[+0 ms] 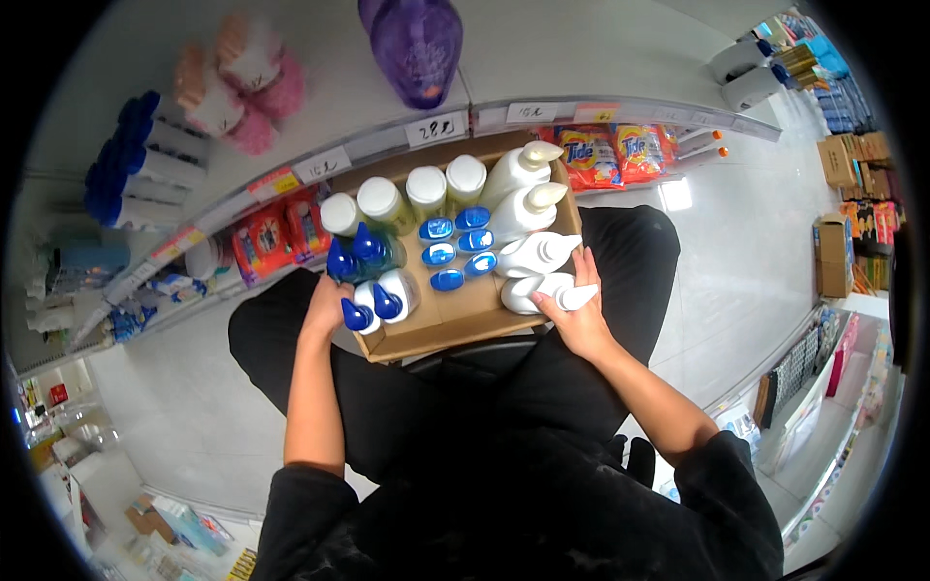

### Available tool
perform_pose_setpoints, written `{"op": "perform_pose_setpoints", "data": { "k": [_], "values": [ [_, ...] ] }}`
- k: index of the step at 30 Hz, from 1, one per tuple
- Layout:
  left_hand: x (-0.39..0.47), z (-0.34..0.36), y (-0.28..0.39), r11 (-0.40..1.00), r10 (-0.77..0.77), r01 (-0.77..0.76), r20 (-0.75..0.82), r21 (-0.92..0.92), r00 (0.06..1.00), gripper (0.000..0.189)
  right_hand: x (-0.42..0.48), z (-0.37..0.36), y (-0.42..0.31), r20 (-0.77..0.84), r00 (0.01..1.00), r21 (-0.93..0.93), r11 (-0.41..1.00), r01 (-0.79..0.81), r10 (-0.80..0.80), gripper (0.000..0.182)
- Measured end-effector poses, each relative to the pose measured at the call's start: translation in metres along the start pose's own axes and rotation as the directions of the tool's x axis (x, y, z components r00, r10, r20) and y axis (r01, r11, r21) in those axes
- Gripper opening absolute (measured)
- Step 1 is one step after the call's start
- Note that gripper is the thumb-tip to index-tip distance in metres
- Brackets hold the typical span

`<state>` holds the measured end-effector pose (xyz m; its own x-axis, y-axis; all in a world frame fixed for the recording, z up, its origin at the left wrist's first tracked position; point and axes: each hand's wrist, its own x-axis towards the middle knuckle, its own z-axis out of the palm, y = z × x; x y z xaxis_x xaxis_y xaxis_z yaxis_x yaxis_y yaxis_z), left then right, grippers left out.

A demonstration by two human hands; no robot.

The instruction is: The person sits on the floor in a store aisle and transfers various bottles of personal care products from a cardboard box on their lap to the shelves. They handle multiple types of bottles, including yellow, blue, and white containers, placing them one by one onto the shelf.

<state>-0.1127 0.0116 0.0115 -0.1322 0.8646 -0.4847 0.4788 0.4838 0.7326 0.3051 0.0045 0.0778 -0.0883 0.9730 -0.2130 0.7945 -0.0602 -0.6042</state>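
Observation:
Before me sits a cardboard box [443, 316] packed with bottles. My left hand [325, 305] grips its left side, the fingers partly hidden by bottles. At the right side my right hand [577, 312] holds the wall, its thumb on a white pump bottle [534, 290]. Along the right stand several white pump bottles [516, 210]. White-capped bottles [427, 185] line the far side. On the left are white bottles with blue pump heads [389, 298] and teal ones with blue pumps [370, 247]. Small blue-capped containers [439, 254] fill the middle.
A white store shelf [581, 58] with price tags curves ahead, bearing a purple bottle [418, 51], pink-and-white bottles [251, 80] and blue-capped bottles [138, 160]. Tide bags [588, 156] lie on the lower shelf. Cartons [832, 254] stand far right; a low shelf [814, 428] runs at lower right.

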Motion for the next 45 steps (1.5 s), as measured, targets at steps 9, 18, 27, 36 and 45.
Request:
{"op": "perform_pose_setpoints", "data": {
  "k": [9, 18, 27, 36, 45],
  "values": [
    [-0.004, 0.005, 0.001, 0.981, 0.021, -0.027, -0.032, -0.193, 0.999, 0.036, -0.003, -0.003, -0.005, 0.066, 0.993, 0.022, 0.995, -0.095, 0.093, 0.105],
    [-0.003, 0.001, 0.000, 0.970, 0.017, -0.006, 0.041, -0.241, 0.999, 0.040, 0.000, -0.007, 0.000, 0.159, 0.985, -0.010, 0.997, -0.070, 0.071, 0.106],
    [-0.004, 0.005, 0.004, 0.985, 0.063, -0.065, -0.015, -0.160, 0.998, 0.034, -0.001, -0.005, -0.002, 0.111, 0.989, 0.003, 0.995, -0.099, 0.098, 0.105],
    [-0.009, -0.002, 0.015, 0.997, -0.001, 0.007, -0.082, 0.071, 0.997, 0.037, 0.001, -0.028, 0.002, 0.244, 0.969, -0.048, 0.998, 0.048, -0.035, 0.108],
    [-0.006, -0.006, 0.010, 0.993, -0.006, 0.010, -0.030, 0.122, 1.000, 0.042, -0.011, -0.034, -0.008, 0.286, 0.957, -0.323, 0.945, 0.056, 0.041, 0.095]
  ]
}}
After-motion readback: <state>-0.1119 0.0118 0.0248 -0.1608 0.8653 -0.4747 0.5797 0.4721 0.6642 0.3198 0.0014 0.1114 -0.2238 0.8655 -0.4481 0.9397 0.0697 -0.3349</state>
